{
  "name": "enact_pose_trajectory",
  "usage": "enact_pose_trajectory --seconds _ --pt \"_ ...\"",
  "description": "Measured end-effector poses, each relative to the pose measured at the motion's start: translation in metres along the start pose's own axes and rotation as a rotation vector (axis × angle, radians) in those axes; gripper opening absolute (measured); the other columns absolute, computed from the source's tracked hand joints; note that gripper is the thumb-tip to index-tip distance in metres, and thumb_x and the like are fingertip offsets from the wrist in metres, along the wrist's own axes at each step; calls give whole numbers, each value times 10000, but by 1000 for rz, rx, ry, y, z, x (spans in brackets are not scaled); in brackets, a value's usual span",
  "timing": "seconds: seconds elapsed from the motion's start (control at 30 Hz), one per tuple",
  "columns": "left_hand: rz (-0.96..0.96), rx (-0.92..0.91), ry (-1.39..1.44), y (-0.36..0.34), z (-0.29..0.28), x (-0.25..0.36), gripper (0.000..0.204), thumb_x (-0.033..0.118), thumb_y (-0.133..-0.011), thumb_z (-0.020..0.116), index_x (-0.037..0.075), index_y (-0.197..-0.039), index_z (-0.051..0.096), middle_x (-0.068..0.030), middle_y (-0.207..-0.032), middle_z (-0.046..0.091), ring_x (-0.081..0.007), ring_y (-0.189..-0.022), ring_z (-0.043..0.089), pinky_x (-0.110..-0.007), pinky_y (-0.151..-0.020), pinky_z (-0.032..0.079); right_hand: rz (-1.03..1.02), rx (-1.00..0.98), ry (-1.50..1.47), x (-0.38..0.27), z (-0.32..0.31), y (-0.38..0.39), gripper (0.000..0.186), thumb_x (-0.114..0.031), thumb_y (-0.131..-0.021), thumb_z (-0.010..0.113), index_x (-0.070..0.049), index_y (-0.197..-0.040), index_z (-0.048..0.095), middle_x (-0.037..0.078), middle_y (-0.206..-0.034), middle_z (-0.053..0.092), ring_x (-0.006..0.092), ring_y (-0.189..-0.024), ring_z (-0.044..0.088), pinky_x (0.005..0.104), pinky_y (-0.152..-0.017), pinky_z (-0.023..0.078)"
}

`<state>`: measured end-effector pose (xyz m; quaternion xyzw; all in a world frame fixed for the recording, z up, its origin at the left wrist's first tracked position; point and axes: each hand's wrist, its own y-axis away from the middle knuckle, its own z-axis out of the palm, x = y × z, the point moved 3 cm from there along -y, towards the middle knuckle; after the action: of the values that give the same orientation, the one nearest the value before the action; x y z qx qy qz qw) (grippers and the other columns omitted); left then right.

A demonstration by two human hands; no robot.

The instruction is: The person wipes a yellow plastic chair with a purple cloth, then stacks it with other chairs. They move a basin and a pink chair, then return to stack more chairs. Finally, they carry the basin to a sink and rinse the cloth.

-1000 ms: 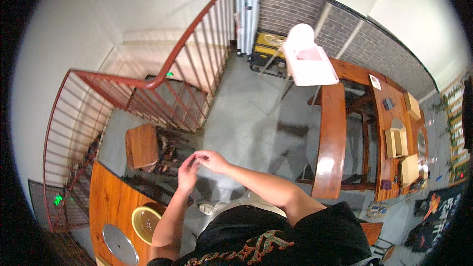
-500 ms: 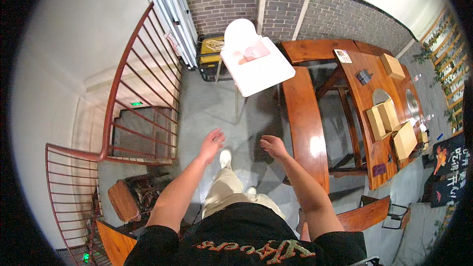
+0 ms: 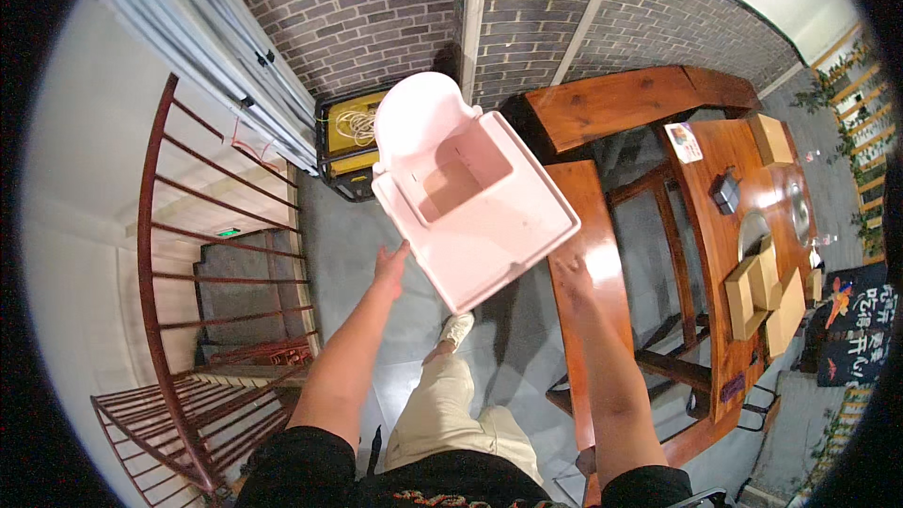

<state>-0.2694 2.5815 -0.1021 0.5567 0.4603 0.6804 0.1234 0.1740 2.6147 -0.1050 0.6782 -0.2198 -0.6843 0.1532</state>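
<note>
A pale pink high chair (image 3: 499, 235) with a rounded backrest and a wide tray stands right in front of me. My left hand (image 3: 389, 271) is at the left side of the tray, fingers apart and at or very near its edge; I cannot tell if they touch. Off the tray's right corner is my right hand (image 3: 571, 273), its fingers loosely spread and somewhat blurred, in front of the wooden bench. Neither hand is wrapped round anything. The chair's legs are mostly hidden under the tray.
A long wooden bench (image 3: 602, 226) runs close on the right, beside a wooden table (image 3: 701, 179) bearing cardboard boxes (image 3: 748, 296). At left, a metal railing (image 3: 150, 245) borders a stairwell. A yellow and black machine (image 3: 350, 165) with a coiled cord stands behind the chair.
I have stepped forward, so the high chair is much nearer and larger. Both hands have reached out to either side of its tray.
</note>
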Motion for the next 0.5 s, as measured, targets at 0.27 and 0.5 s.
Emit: enact_pose_trajectory --seconds 0.27,0.5 --pt "53 -173 312 -127 7 51 791 377 -841 804 73 -1445 392 -87 -1323 586 -230 -1197 576 -428 -950 496 245 202 -98 -28 65 -65 463 -157 -937 702 -100 -1330 464 123 -1197 607 223 -979 655 407 -674 582" --pt "8 -214 348 -144 1 71 685 126 -872 764 175 -1430 370 -76 -1306 561 -242 -1182 578 -426 -939 530 323 149 -345 25 66 -77 388 -214 -964 682 -122 -1303 516 47 -1158 637 203 -1014 617 399 -812 550"
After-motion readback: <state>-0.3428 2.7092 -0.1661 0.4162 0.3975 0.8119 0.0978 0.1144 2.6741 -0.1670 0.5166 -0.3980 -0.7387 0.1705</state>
